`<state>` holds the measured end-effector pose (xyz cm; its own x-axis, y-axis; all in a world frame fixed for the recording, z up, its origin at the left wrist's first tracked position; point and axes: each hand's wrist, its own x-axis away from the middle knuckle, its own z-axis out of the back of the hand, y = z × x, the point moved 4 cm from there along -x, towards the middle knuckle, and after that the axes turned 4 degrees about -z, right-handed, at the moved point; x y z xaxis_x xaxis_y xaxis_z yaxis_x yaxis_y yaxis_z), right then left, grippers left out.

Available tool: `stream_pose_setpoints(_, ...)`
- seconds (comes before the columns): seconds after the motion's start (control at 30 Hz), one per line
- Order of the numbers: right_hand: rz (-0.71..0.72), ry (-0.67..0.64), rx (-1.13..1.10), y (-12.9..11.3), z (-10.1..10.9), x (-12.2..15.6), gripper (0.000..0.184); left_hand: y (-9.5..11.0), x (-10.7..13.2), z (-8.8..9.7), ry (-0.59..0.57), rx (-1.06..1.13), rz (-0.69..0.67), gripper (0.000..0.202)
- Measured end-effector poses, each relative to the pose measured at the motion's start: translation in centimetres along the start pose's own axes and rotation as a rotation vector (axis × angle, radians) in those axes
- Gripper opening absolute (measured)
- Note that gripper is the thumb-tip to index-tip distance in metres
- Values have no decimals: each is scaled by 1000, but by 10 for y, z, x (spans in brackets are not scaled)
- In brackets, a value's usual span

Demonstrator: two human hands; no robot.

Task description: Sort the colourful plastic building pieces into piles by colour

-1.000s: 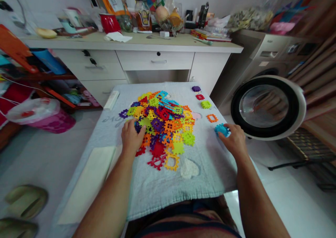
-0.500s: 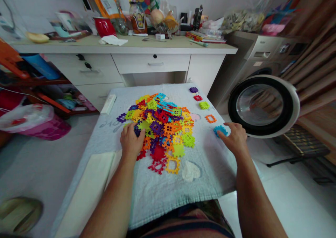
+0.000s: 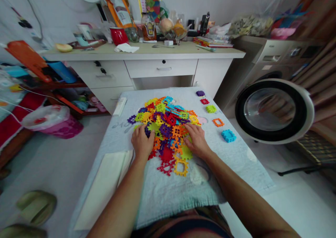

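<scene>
Touching a heap of multicoloured, tooth-edged plastic tiles (image 3: 166, 130) on the pale-blue, hemmed cloth (image 3: 162, 192), our right hand (image 3: 196, 140) parts thumb from fingers; whether our left hand (image 3: 141, 142), at the heap's opposite side, pinches a tile we cannot tell, its fingertips being partly hidden; a sky-blue, toothed square stack (image 3: 228, 135) lies apart at right; the heap's lowest tiles are buried.
</scene>
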<state>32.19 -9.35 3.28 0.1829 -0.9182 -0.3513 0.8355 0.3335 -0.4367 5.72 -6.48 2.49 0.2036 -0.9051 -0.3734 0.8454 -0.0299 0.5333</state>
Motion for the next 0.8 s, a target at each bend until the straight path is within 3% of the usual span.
stream_pose_setpoints(0.23,53,-58,29,-8,3,1,49,-1,0,0,9,16,-4,41)
stream_pose_setpoints(0.43,-10,41,21,7,2,0,55,-6,-2,-2,14,43,21,38)
stream_pose_setpoints(0.6,-38,-10,21,17,-7,-5,59,-8,-3,-4,14,40,27,37)
stream_pose_setpoints(0.8,-37,-14,4,15,2,-8,56,-9,-4,-3,13,35,12,38)
